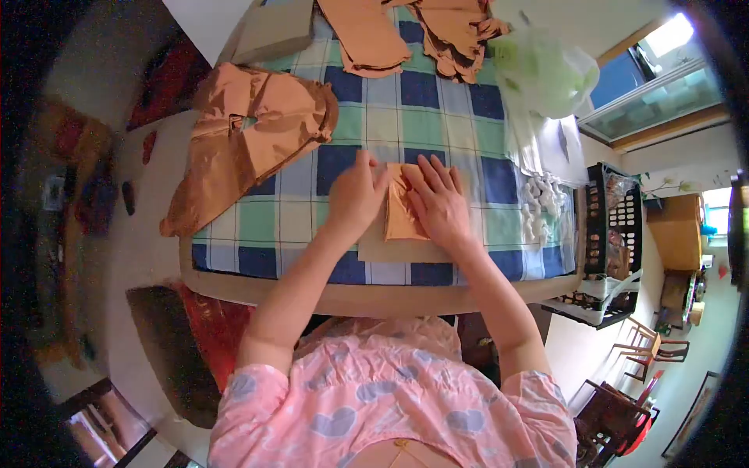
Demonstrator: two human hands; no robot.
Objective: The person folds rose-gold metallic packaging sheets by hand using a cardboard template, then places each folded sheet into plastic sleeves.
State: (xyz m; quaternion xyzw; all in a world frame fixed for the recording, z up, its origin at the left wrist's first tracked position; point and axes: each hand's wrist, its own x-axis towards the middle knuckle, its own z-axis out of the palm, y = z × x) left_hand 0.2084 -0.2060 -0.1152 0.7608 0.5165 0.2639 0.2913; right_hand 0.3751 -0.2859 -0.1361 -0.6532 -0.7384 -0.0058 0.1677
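A folded copper-coloured foil sheet (398,214) lies in front of me on a piece of brown card (390,251). My right hand (443,204) rests flat on the foil's right side, fingers spread and pressing down. At the left edge of the foil is my left hand (355,199), a little blurred, with its thumb apart from the bent fingers and nothing visible in it. A large crumpled foil balloon (257,136) of the same copper colour spreads over the table to the left.
The table has a checked cloth (343,273). At its far side lie stacks of folded copper foil (367,39) (456,35) and a grey-brown box (273,31). Clear plastic bags (546,78) and white curled strips (544,207) sit at the right, near a black crate (612,226).
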